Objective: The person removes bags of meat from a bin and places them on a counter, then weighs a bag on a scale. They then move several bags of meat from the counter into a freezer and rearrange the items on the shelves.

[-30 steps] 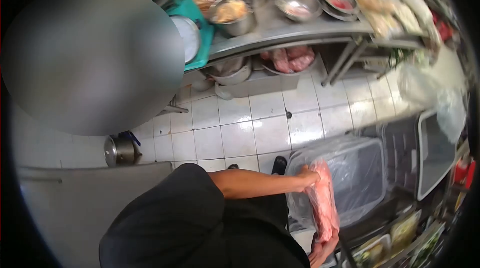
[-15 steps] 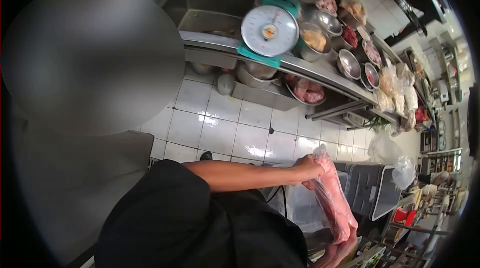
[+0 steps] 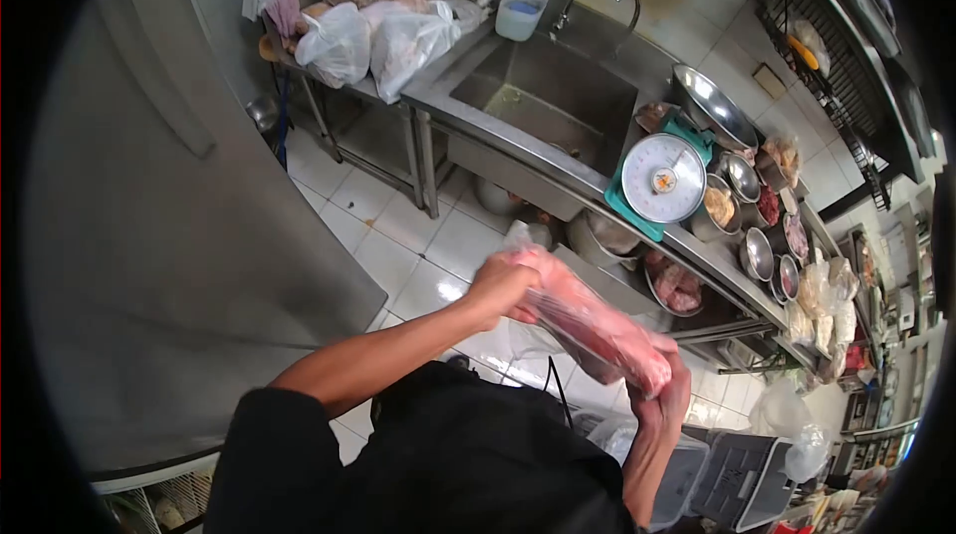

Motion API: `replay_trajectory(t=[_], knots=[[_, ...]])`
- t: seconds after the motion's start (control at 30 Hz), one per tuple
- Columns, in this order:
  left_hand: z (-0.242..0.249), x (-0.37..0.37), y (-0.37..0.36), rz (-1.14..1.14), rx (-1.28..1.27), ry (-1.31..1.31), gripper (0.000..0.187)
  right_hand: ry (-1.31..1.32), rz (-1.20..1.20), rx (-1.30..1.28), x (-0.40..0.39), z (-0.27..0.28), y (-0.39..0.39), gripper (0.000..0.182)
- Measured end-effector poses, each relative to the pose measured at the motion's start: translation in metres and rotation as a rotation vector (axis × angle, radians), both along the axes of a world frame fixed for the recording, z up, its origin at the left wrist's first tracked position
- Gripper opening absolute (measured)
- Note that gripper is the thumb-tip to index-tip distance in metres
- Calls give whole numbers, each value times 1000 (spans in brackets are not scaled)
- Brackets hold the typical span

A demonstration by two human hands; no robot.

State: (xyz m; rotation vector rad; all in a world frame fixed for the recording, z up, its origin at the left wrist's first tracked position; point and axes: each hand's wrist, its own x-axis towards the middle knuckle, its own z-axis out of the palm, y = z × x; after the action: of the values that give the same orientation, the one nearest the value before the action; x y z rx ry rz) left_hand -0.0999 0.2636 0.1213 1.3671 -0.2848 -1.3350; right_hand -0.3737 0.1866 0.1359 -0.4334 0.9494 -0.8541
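A long pink piece of meat in clear plastic (image 3: 588,320) hangs in the air in front of my body, slanting down to the right. My left hand (image 3: 503,290) grips its upper left end, fingers wrapped round the plastic. At the lower right end, my right hand (image 3: 669,385) holds the meat from the outer side, its fingers partly hidden behind it. Beyond the meat, a round dial scale (image 3: 662,179) with a green body stands on the steel counter (image 3: 558,161).
Left of the scale are a sink (image 3: 548,96), a plastic tub (image 3: 522,12) and bagged meat (image 3: 344,41). Metal bowls (image 3: 757,253) line the counter's right part. Meat fills a basin (image 3: 677,285) below. Grey crates (image 3: 737,479) stand lower right; a large steel surface (image 3: 199,235) fills the left.
The bagged meat has moved left and up, now between both hands. My right hand has come further into view. The view has swung left, showing the sink and the bagged meat on the counter.
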Motion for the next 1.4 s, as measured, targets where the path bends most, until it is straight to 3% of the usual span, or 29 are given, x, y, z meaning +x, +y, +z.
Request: replay_trajectory(t=[0.13,0.4,0.7,0.83,0.87,0.9,0.93,0.97,1.07,1.13,1.27,1.33,1.4], knots=[[20,54,18,144,1,-27,39,-146,183,-114,65,1,-31,17],[70,126,-7,388,-53,-215,34,-288,368,-268,185,61,-99,16],[74,236,-103,453,27,-307,34,-363,473,-232,318,37,-239,5],[80,290,-175,442,40,-349,32,-435,368,-7,382,36,-299,9],[79,310,-193,426,64,-354,30,-481,426,-78,411,4,-324,12],[75,328,-211,403,90,-350,28,-442,410,23,415,34,-330,14],[63,351,-231,397,162,-362,34,-561,571,-64,423,4,-362,17],[53,365,-242,389,236,-369,41,-454,477,-73,431,26,-358,22],[47,363,-259,463,133,-475,45,-454,498,-12,462,11,-388,25],[-4,367,-245,576,-78,-524,55,-369,473,11,480,10,-394,24],[-167,319,-184,647,306,-1187,82,-307,490,34,511,-6,-411,23],[-128,277,-180,643,-18,-402,83,-275,526,53,516,-6,-413,23],[-163,279,-176,568,-55,-306,82,-260,559,43,519,-5,-414,23]])
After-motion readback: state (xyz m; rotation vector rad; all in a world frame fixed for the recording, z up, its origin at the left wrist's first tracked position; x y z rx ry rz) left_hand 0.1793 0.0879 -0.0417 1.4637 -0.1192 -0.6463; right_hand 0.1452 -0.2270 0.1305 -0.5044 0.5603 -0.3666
